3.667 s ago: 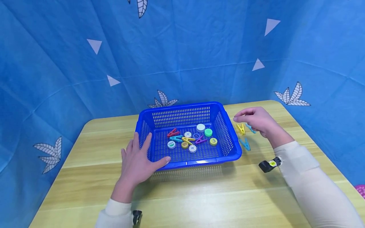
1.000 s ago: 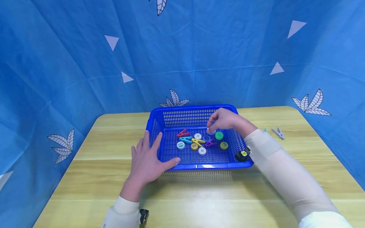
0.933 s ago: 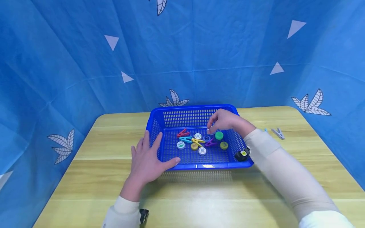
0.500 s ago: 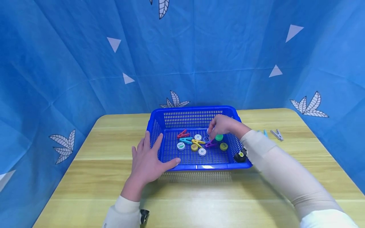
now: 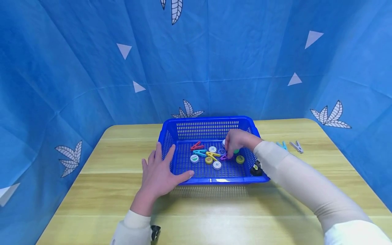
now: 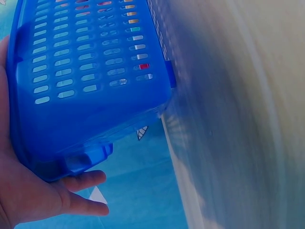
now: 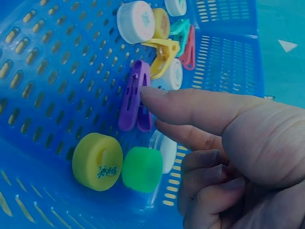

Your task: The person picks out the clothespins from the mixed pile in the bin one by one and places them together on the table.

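Note:
A blue plastic basket [image 5: 211,180] stands on the table, holding several clothespins and bottle caps. My left hand [image 5: 158,175] rests at its front left corner, fingers spread and fairly straight, thumb along the front rim. Inside the basket is my right hand [image 5: 237,139], thumb and index finger at a purple clothespin [image 7: 128,102]. The thumb tip overlaps the clothespin in the right wrist view; a gap shows between thumb and index finger. The other fingers are curled. Close by lie a green cap [image 7: 143,169] and a yellow cap [image 7: 95,162].
Also in the basket are a red clothespin [image 5: 197,146], a light blue clothespin [image 5: 199,152], a yellow clothespin [image 5: 212,154] and white caps. On the table to its right lie a blue clothespin [image 5: 282,146] and a grey clothespin [image 5: 296,146]. A blue curtain [image 5: 196,61] hangs behind.
My right hand moved from right of the basket into it, first at the white cap at the back, then forward to the purple clothespin. The left hand stays at the corner.

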Tool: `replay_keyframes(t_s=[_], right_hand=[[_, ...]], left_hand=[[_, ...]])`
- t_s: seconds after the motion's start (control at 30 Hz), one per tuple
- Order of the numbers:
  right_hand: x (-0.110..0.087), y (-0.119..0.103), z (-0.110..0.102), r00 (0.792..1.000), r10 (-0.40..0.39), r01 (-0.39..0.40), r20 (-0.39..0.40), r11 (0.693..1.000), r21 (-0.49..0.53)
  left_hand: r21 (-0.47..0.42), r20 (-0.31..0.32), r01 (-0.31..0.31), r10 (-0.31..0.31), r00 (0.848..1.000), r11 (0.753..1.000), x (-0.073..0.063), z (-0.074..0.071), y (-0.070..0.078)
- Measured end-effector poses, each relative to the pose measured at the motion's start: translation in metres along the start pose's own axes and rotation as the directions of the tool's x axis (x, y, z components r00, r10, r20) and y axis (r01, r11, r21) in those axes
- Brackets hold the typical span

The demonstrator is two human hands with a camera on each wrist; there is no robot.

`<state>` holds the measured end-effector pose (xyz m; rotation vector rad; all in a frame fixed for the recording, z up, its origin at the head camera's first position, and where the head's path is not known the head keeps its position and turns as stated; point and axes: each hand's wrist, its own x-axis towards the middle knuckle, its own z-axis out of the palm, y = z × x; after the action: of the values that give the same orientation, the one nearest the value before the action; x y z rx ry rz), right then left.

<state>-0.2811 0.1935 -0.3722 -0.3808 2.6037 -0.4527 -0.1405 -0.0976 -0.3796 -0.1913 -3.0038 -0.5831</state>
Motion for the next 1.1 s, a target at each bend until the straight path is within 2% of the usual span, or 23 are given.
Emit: replay_keyframes(t_s=[0.2,0.5,0.63,1.1], right_hand=[[0.0029,-0.0024,0.0031,0.998,-0.055,0.054,0.001,0.989,-0.141],[0.0067,-0.0042,0.0078,0.999,-0.051,0.051,0.005,0.962,-0.269],[0.0084,-0.0043,0.0089,0.999,-0.051,0.051,0.008,0.961,-0.273],[0.0047,-0.0087,0.0025,0.998,-0.062,0.064,0.015,0.983,-0.171]], left_hand=[[-0.013,-0.005,0.002,-0.002,1.000,1.000,-0.0009,0.0005,0.0005],[-0.011,-0.019,-0.005,0.005,1.000,1.000,-0.0015,0.0020,0.0004],[-0.010,-0.022,-0.006,0.005,1.000,1.000,-0.0013,0.0024,0.0004],[-0.017,-0.012,-0.003,0.003,1.000,1.000,-0.0020,0.0018,0.0002]])
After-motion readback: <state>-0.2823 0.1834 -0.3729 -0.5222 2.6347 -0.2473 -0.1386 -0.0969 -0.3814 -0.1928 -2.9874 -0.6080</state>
